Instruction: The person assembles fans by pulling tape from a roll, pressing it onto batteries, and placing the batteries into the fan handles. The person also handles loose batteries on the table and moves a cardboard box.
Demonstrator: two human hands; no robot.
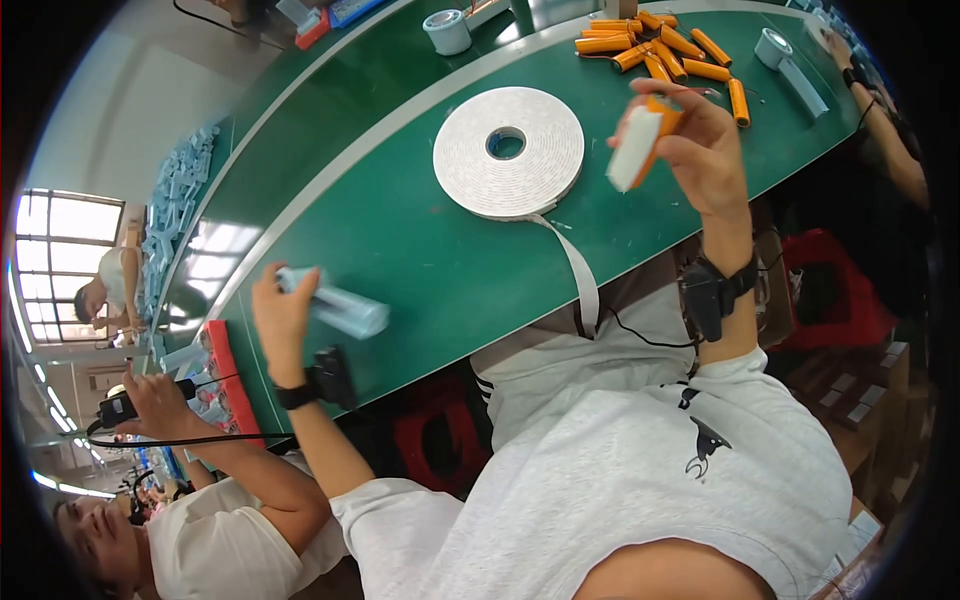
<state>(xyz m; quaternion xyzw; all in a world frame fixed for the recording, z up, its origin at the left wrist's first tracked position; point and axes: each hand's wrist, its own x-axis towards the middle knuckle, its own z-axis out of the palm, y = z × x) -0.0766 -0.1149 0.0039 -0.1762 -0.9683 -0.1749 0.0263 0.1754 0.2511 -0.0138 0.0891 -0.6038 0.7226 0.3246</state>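
Observation:
My right hand is raised over the right part of the green table. Between its fingers and thumb is an orange battery pack with a white strip of foam tape along one side. At the left, my left hand has its thumb and fingers closed on one end of a pale blue plastic sleeve, somewhat smeared by motion. Between the hands lies a large flat roll of white foam tape, its loose end hanging over the near edge.
Several orange battery packs lie in a heap at the far right. White rolls stand at the back. Many pale blue pieces are piled at the far left, near a red bin. Co-workers sit on both sides.

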